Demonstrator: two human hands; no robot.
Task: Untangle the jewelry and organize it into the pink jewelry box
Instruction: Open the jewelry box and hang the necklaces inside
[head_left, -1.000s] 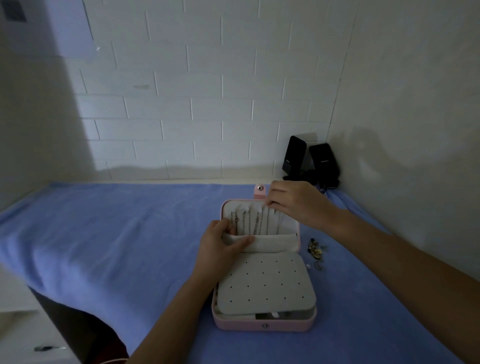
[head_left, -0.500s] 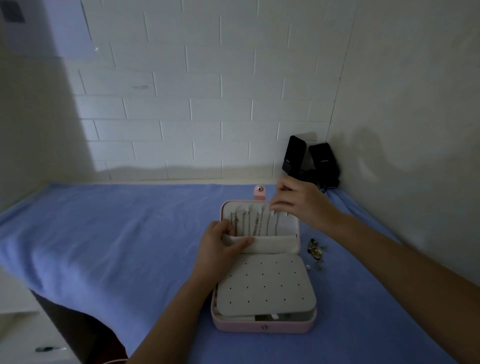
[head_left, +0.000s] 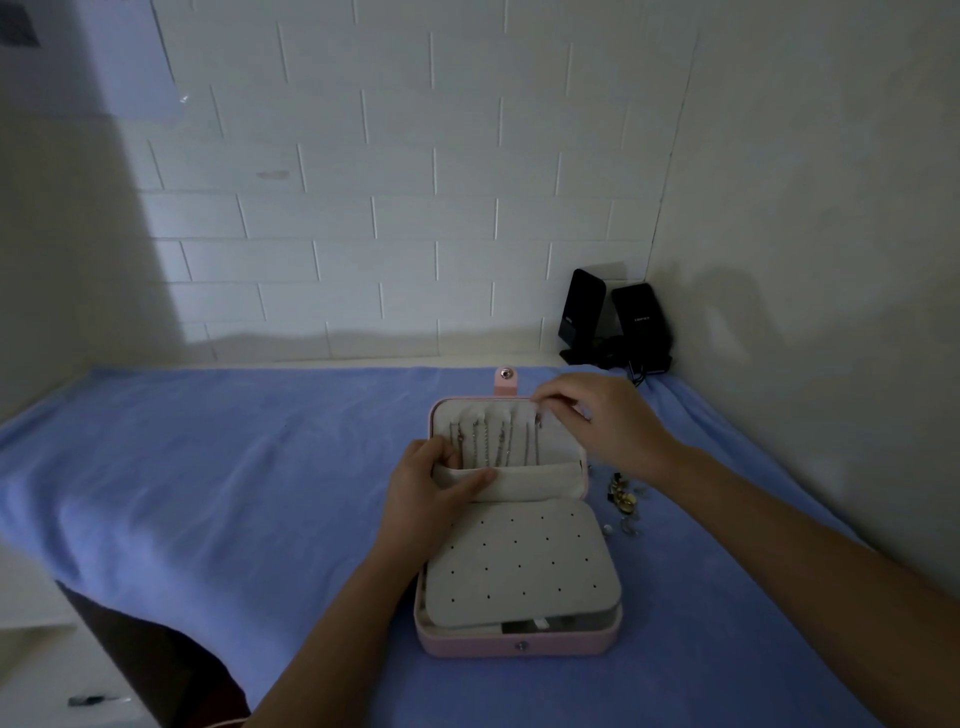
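Hanging step: left grip (head_left: 431, 486) clasps the pocket flap (head_left: 535, 480); right grip (head_left: 602, 423) pinches the chain (head_left: 536, 441) below it, which next needs hooking

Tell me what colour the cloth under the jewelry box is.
Blue; the cloth shows best in the head view, under the pink jewelry box.

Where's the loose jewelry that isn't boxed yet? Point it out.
Head view: the loose jewelry lies on the blue cloth just right of the pink jewelry box, on the near side of the right hand.
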